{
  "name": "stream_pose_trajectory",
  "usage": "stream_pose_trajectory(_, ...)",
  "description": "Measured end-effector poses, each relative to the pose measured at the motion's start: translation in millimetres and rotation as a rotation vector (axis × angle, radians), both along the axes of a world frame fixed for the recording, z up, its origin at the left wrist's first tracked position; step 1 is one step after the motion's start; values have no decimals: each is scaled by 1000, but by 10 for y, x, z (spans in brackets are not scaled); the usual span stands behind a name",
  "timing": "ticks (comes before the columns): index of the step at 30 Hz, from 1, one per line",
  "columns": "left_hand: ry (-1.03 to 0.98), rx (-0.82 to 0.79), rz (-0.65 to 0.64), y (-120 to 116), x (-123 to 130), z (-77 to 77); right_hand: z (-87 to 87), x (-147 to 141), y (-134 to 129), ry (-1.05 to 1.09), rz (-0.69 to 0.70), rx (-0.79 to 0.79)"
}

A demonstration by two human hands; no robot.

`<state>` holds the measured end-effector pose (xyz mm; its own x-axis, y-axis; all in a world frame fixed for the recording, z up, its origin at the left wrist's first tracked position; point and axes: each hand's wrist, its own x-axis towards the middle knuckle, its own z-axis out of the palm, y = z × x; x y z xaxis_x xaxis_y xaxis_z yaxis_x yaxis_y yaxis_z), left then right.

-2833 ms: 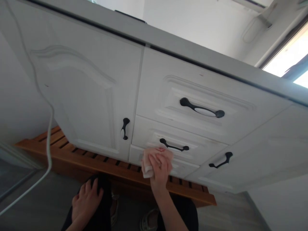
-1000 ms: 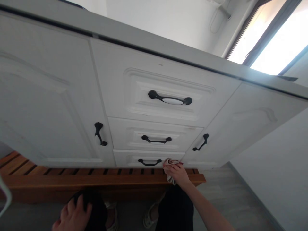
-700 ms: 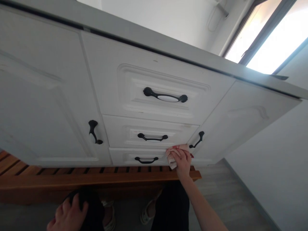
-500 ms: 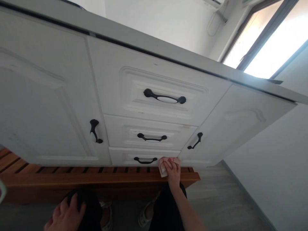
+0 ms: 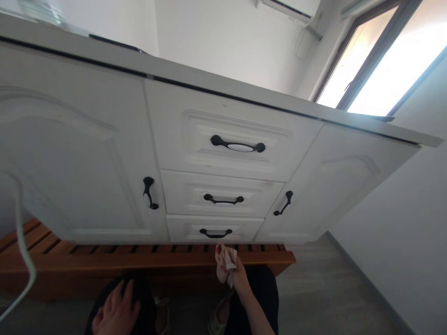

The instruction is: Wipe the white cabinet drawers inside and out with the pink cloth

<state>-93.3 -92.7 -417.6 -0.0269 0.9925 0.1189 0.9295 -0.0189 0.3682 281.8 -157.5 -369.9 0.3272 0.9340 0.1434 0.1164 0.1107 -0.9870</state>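
My right hand (image 5: 238, 274) is closed round a crumpled pale pink cloth (image 5: 227, 258) with a red patch on it. It hangs just in front of the wooden slatted bench, below the bottom drawer (image 5: 185, 227). Resting on my left knee is my left hand (image 5: 117, 309), its fingers somewhat spread and nothing in them. Above the cloth, the white cabinet has three stacked drawers. Their dark curved handles include the bottom handle (image 5: 215, 234), the middle handle (image 5: 224, 200) and the top handle (image 5: 238, 144).
The slatted wooden bench (image 5: 139, 263) stands between my legs and the cabinet. Cabinet doors (image 5: 91, 181) flank the drawers. A white cable (image 5: 26, 260) hangs at the left. A window (image 5: 370, 70) and an air conditioner (image 5: 293, 9) are at the upper right.
My right hand has come away from the bottom drawer's right corner with the cloth, moving left and towards me. My left hand stays on the knee while the view shifts slightly.
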Motion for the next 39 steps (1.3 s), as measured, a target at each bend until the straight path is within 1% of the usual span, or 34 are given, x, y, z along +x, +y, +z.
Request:
stream_pose_trajectory(1,-140,-24,-36,-29,117,59,56,-46,-73,82,24,-31)
stream_pose_trajectory(2,-342,-83,-69,-58,259,123,122,-87,-156,195,45,-79)
stream_pose_trajectory(3,-574,-176,-115,-88,421,189,196,-124,-242,332,72,-140)
stream_pose_trajectory(5,-706,-247,-192,-163,779,340,363,-187,-402,620,158,-264)
stream_pose_trajectory(7,-834,-356,-283,-261,1127,534,530,-246,-513,803,240,-333)
stream_pose_trajectory(8,-943,-469,-342,-315,1278,647,605,-277,-546,851,268,-343)
stream_pose_trajectory(9,-1149,-673,-382,-367,1405,764,671,-308,-565,883,282,-344)
stream_pose_trajectory(10,-1294,-848,-430,-413,1506,875,726,-338,-572,898,278,-339)
stream_pose_trajectory(11,-1382,-959,-446,-449,1580,972,771,-365,-571,899,260,-330)
stream_pose_trajectory(12,-1430,-992,-428,-474,1626,1047,805,-387,-566,889,238,-323)
stream_pose_trajectory(13,-1430,-965,-394,-487,1647,1099,830,-404,-559,875,218,-321)
stream_pose_trajectory(15,-1348,-782,-295,-486,1628,1146,860,-420,-550,858,198,-331)
stream_pose_trajectory(16,-1283,-677,-269,-480,1596,1157,870,-422,-549,860,197,-344)
stream_pose_trajectory(18,-1139,-508,-290,-474,1516,1194,898,-426,-549,864,186,-378)
stream_pose_trajectory(19,-1079,-450,-329,-478,1480,1229,923,-432,-548,851,172,-384)
stream_pose_trajectory(21,-1034,-425,-423,-499,1438,1324,1011,-463,-533,781,164,-356)
stream_pose_trajectory(24,-1114,-457,-484,-526,1469,1452,1206,-549,-486,583,243,-251)
stream_pose_trajectory(26,-1182,-453,-461,-518,1523,1489,1310,-606,-451,472,286,-212)
stream_pose_trajectory(27,-1211,-449,-436,-506,1546,1494,1333,-623,-437,441,279,-208)
stream_pose_trajectory(30,-1315,-499,-323,-461,1563,1495,1287,-600,-432,442,170,-243)
stream_pose_trajectory(32,-1381,-594,-259,-438,1526,1520,1224,-531,-463,449,96,-292)
stream_pose_trajectory(34,-1433,-705,-227,-427,1468,1582,1223,-458,-513,432,69,-334)
stream_pose_trajectory(36,-1490,-809,-207,-427,1416,1678,1316,-419,-562,462,132,-328)
stream_pose_trajectory(39,-1571,-952,-135,-438,1377,1850,1549,-447,-602,619,382,-239)
